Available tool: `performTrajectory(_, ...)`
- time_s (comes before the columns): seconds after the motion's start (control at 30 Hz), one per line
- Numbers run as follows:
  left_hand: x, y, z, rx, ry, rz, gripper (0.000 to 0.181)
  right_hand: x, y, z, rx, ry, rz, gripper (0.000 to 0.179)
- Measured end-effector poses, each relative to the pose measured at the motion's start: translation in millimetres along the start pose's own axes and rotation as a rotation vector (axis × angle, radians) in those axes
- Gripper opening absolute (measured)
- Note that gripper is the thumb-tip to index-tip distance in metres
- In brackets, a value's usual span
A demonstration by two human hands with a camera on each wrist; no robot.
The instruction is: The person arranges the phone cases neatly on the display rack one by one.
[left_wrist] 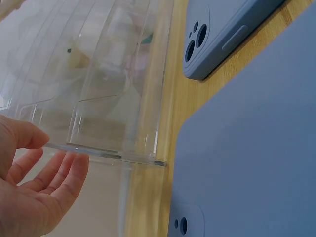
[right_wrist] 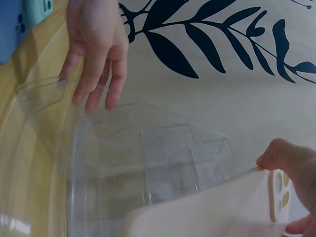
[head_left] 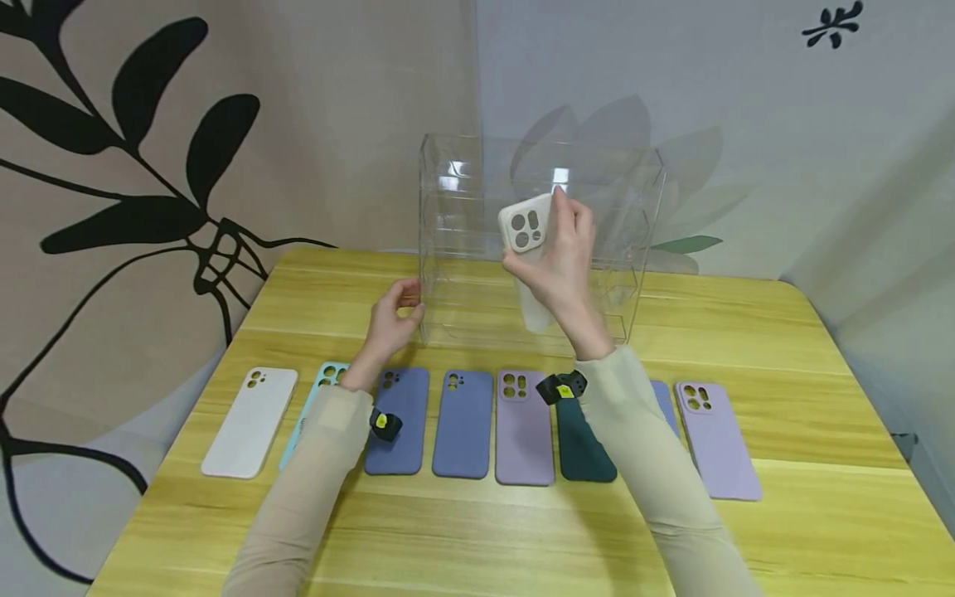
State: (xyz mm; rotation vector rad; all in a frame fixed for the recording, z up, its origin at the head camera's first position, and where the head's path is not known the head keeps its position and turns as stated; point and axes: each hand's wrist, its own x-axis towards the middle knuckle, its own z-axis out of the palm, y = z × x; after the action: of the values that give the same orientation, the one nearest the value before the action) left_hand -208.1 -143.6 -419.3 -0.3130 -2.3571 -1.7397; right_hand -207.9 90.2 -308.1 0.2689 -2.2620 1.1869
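Observation:
My right hand point(head_left: 563, 257) pinches a cream phone case point(head_left: 531, 217) by its camera end, thumb on one edge and fingers on the other. The case hangs tilted in front of a clear acrylic rack point(head_left: 455, 332) with stepped tiers; its lower end is seen inside the rack's outline, but whether it touches a tier I cannot tell. At the rack's left side, my left hand point(head_left: 394, 319) holds the side panel's edge, with the thumb point(left_wrist: 34, 136) and fingers point(left_wrist: 74, 173) at either side of it in the left wrist view.
Phone cases lie in a row before the rack: a white case point(head_left: 249, 423), a turquoise case point(head_left: 332, 373) partly under my left arm, two blue cases point(head_left: 462, 423), a mauve case point(head_left: 525, 439), a dark green case point(head_left: 585, 448) and a lilac case point(head_left: 719, 444). A patterned wall point(head_left: 358, 124) stands behind.

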Motion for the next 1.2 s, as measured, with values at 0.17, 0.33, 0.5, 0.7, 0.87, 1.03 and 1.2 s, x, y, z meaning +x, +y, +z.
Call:
performTrajectory(0.17,2.2,-9.6,-0.6,0.020,0.013,0.005,0.037,14.1,-12.1,16.0,0.004,0.032,-0.033,0.092)
performTrajectory(0.33,1.4,-8.2,-1.3,0.016,0.023,0.020,0.037,30.2,-23.1,27.8,0.008,0.067,-0.009,0.093)
performTrajectory(0.5,1.7,-8.8,-0.6,0.025,0.028,0.018,0.037,47.6,-33.7,40.2,0.052,0.118,0.003,0.093)
performTrajectory(0.7,1.1,-9.7,0.0,0.004,0.038,0.032,0.036,67.1,-42.1,53.6,0.048,0.158,0.018,0.091)
performTrajectory(0.87,0.6,-7.9,0.3,0.011,0.028,0.042,0.036,80.9,-41.5,63.5,0.061,0.234,-0.002,0.090)
performTrajectory(1.03,1.3,-9.4,0.5,0.001,0.024,0.038,0.037,88.5,-39.2,75.4,0.090,0.303,-0.011,0.093)
performTrajectory(1.2,-1.6,0.3,-0.7,-0.005,0.017,0.044,0.036,91.1,-38.0,86.6,0.100,0.330,0.013,0.093)
